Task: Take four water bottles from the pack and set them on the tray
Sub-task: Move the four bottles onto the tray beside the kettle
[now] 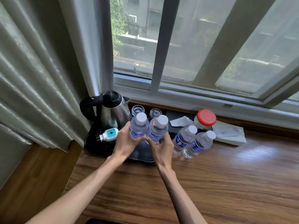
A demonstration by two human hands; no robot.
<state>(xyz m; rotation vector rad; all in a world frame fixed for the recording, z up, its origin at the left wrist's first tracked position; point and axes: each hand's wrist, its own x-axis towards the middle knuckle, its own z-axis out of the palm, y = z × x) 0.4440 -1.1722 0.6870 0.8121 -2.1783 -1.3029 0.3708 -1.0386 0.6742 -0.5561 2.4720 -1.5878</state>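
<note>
A black tray (142,156) lies on the wooden table below the window. Over it I hold two clear water bottles with white caps and blue labels, side by side and upright. My left hand (125,143) grips the left bottle (139,125) low on its body. My right hand (161,148) grips the right bottle (157,128) near its base. Whether their bases touch the tray is hidden by my hands. Two more such bottles (184,138) (199,143) stand on the table just right of the tray. No pack is in view.
On the tray's back left stand a steel kettle (113,110), a white and teal plug (109,135) and two upturned glasses (137,109). A red-lidded jar (204,119), a black box with a paper slip, and a white tissue pack (229,132) lie behind the loose bottles. Curtain hangs left.
</note>
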